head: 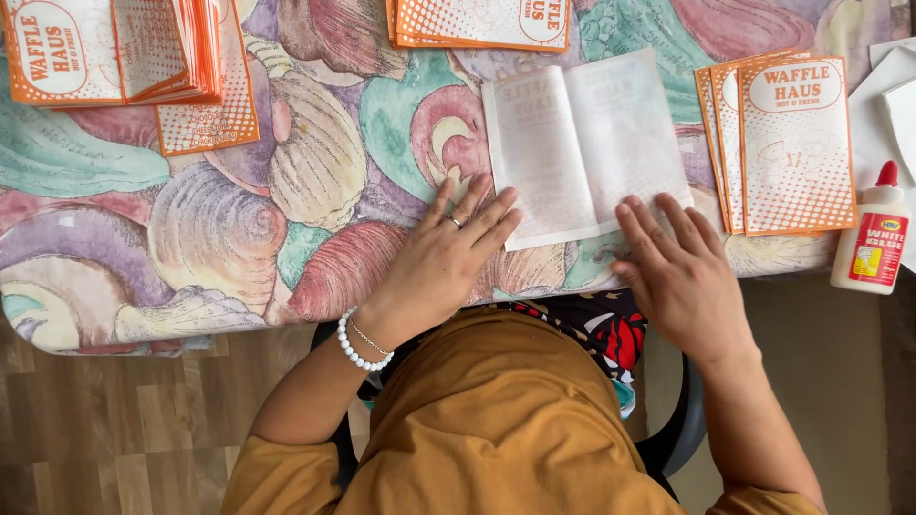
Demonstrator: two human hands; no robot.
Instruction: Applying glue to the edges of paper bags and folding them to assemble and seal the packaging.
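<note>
The white paper bag [584,148], flattened and lying blank side up, sits near the front edge of the table [191,238], which is covered by a cloth printed with large pastel seashells. The left hand [448,253] lies flat and open on the cloth, fingers spread, its fingertips [506,202] touching the bag's lower left corner; it grasps nothing. A ring shows on one finger and a white bead bracelet [355,348] circles the wrist. The right hand [679,277] is likewise open and flat, palm down, its fingertips [630,212] resting at the bag's lower right edge, pressing rather than gripping. Just right of the bag lies a small fanned stack of orange-and-white printed bags [787,143], well apart from either hand. A larger pile of the same printed bags [114,48] sits at the far left of the table, and another stack [482,21] at the top centre. A white glue bottle [873,234] with a red cap stands upright at the right edge, near the fanned stack; whether its cap is open cannot be told. Some white sheets [883,91] lie behind the bottle.
</note>
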